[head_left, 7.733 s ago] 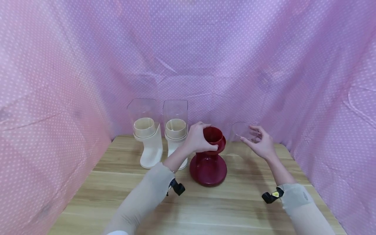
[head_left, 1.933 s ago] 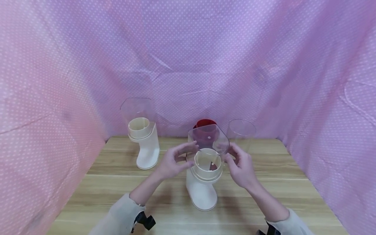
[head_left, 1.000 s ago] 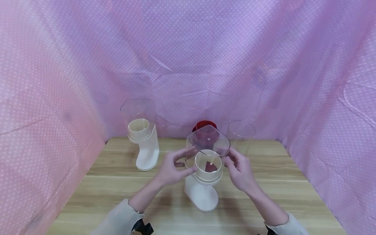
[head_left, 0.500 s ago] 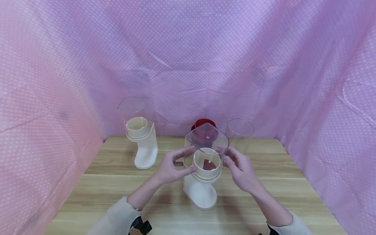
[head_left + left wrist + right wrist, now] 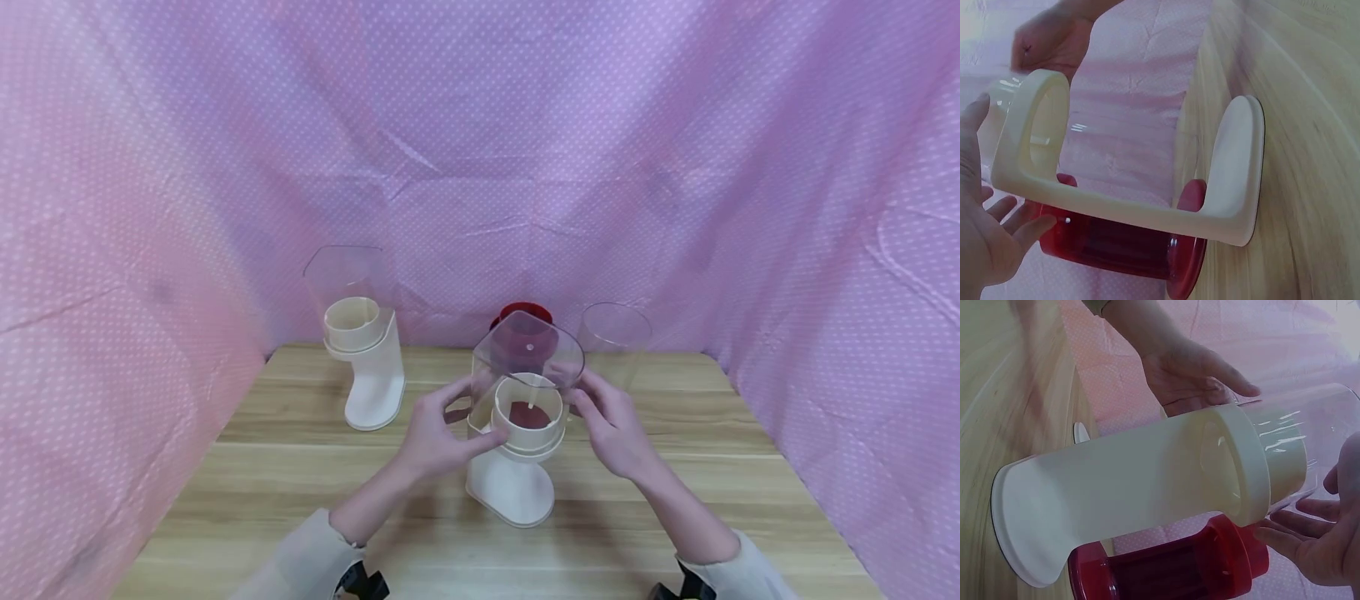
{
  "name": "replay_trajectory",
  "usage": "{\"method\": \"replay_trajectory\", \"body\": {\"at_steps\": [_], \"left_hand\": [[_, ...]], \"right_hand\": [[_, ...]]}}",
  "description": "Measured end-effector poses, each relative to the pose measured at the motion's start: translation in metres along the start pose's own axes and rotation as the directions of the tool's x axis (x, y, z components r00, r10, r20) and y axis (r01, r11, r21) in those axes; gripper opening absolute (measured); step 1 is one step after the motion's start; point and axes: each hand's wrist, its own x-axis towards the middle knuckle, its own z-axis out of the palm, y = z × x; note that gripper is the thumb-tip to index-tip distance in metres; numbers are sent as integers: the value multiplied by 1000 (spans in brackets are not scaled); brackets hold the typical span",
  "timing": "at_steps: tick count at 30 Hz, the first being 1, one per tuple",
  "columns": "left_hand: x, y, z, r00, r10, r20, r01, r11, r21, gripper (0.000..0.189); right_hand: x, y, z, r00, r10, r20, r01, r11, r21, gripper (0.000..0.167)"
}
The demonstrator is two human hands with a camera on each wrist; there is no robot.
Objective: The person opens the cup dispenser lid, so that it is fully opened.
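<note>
A cream dispenser stand [image 5: 512, 493] with a round cup-like ring [image 5: 529, 440] stands upright on the wooden table, a clear plastic container [image 5: 491, 354] seated around the ring. My left hand [image 5: 437, 433] holds the container's left side, its thumb near the ring. On the other side, my right hand [image 5: 617, 432] curls its fingers round the clear wall. Some fingertips hide behind the container. In the right wrist view the container [image 5: 1335, 415] sits above the stand's collar [image 5: 1252, 465]. Dark red shows through the ring's opening.
Directly behind is a red stand [image 5: 527, 309], partly covered by the container. A clear cylinder [image 5: 617, 327] stands to its right. Further left is a second cream stand [image 5: 375, 383] with its own clear container [image 5: 347, 271]. Pink dotted cloth [image 5: 480, 125] hangs around the table.
Since the oldest frame, the hands left the red stand and clear cylinder; one cream dispenser came forward to the centre. Lately its clear container turned slightly, and more red shows through the ring.
</note>
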Motion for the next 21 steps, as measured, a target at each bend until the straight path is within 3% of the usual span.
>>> {"method": "replay_trajectory", "body": {"at_steps": [6,11,16,18,21], "left_hand": [[5,-6,-7,999,35,34,-34,999,-13,65],[4,-4,-4,999,50,-17,-50,999,-15,61],[1,-4,2,995,75,-65,-72,996,46,66],[4,-7,2,997,72,-41,-70,996,53,76],[13,-17,-3,997,55,56,-56,998,15,93]], "right_hand": [[-2,-2,0,1000,-25,8,25,998,63,36],[1,-4,3,1000,-27,2,27,999,35,36],[9,-1,6,1000,0,-27,0,1000,-16,33],[16,-1,5,999,9,-34,-9,1000,-2,33],[32,-5,-4,999,-8,-49,11,998,62,34]]}}
